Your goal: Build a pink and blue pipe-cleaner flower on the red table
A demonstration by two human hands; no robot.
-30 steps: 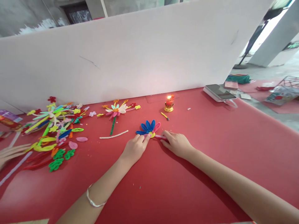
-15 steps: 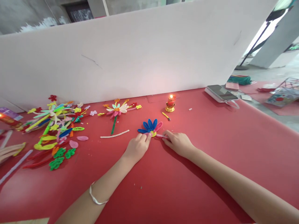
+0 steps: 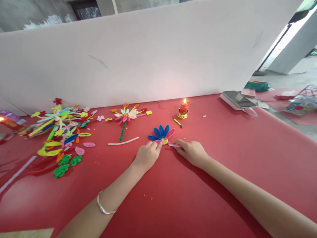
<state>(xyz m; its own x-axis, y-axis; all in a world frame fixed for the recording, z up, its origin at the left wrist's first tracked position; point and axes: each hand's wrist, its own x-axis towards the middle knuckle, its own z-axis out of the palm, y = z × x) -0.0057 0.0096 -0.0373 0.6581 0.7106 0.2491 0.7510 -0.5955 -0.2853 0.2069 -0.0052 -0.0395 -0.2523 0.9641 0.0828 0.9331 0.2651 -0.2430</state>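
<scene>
One bracelet circled the left forearm, nearest the eye. Farther left lay one lilac stick; beside it, another person's hand, there half a second earlier, had gone out of view. Three green clovers came next on the red table.

The two hands had barely changed pose. The left hand kept its fingers bunched, thumb and forefinger pinching the near edge of the flower. The right hand pinched one pale strip between thumb and forefinger, its other fingers curled together. The flower lay between the hands, four blue petals and one pink petal showing clearly around one yellow centre; whether the strip touched it could not be told.

Beyond, on the left, were two loose petals and one white stick; then one yellow stub, one stemmed flower, two lit candles and one phone. One pale board rose behind them.
</scene>
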